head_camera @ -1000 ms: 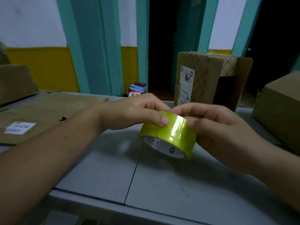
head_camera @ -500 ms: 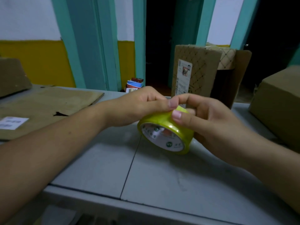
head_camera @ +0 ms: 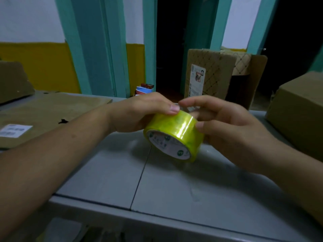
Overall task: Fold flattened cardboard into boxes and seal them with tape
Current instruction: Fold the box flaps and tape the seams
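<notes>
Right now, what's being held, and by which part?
The yellow tape roll, in both hands. The left hand grips its outer band at the top left, thumb on top; the right hand pinches the right side, thumb on the band.

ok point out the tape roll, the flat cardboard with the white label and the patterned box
tape roll (head_camera: pixel 174 125), head view, on its glossy yellow outer band
flat cardboard (head_camera: pixel 52 110), head view, on the bare brown sheet
patterned box (head_camera: pixel 218 70), head view, on its criss-cross front face
</notes>
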Tool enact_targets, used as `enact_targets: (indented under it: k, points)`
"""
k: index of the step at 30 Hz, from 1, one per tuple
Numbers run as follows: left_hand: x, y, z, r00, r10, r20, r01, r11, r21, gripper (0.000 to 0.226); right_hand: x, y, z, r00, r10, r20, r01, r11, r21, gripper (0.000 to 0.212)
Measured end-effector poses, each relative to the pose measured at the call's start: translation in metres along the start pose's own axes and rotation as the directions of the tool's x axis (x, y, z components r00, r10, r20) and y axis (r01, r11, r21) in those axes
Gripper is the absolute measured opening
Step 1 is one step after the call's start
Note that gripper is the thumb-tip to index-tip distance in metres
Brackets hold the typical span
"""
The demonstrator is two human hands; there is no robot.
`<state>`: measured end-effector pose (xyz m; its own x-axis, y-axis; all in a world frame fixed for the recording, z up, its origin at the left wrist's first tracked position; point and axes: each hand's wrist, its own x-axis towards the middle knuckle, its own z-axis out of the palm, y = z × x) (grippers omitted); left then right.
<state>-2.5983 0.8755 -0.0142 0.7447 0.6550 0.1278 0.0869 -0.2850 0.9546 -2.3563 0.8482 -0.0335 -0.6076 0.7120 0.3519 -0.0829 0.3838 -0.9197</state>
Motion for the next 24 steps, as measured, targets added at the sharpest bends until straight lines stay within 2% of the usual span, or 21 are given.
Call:
enact_targets:
  k: [2,3,4,9,13,17,22,24]
  points:
    - [0.0,-0.003,-0.005,0.999,0.012,-0.038,-0.012,1.0,0.015,0.024,-0.004,-0.001,0.0,0.991,-0.131,-0.007,0.125,0.964,-0.235,0.034]
    - [-0.001,-0.002,-0.006,0.998,0.015,-0.067,-0.011,0.999,0.052,0.032,-0.006,0.001,0.001,0.984,-0.179,0.006,0.171,0.93,-0.324,0.035]
    - [-0.002,-0.001,-0.007,0.996,0.023,-0.091,-0.014,0.995,0.096,0.038,-0.006,0.002,0.001,0.979,-0.202,0.022,0.195,0.902,-0.386,0.036]
    - [-0.002,0.007,-0.006,0.989,0.036,-0.146,-0.005,0.979,0.205,0.027,-0.006,0.003,-0.006,0.957,-0.268,0.108,0.268,0.682,-0.681,0.044]
    - [-0.004,0.007,-0.005,0.994,0.014,-0.104,0.001,0.991,0.135,0.027,-0.007,0.0,-0.01,0.947,-0.262,0.185,0.309,0.588,-0.747,0.057]
    - [-0.005,0.005,-0.004,0.999,-0.021,-0.032,0.023,0.999,0.047,0.048,-0.005,0.0,-0.01,0.9,-0.388,0.2,0.386,0.497,-0.777,0.047]
    - [-0.004,0.007,0.001,0.998,-0.04,-0.051,0.043,0.997,0.07,0.046,-0.009,0.0,-0.008,0.844,-0.483,0.231,0.453,0.412,-0.791,0.029]
    - [-0.003,0.007,0.002,0.997,-0.046,-0.062,0.051,0.996,0.08,0.039,-0.009,0.0,-0.005,0.816,-0.517,0.259,0.476,0.347,-0.808,0.029]
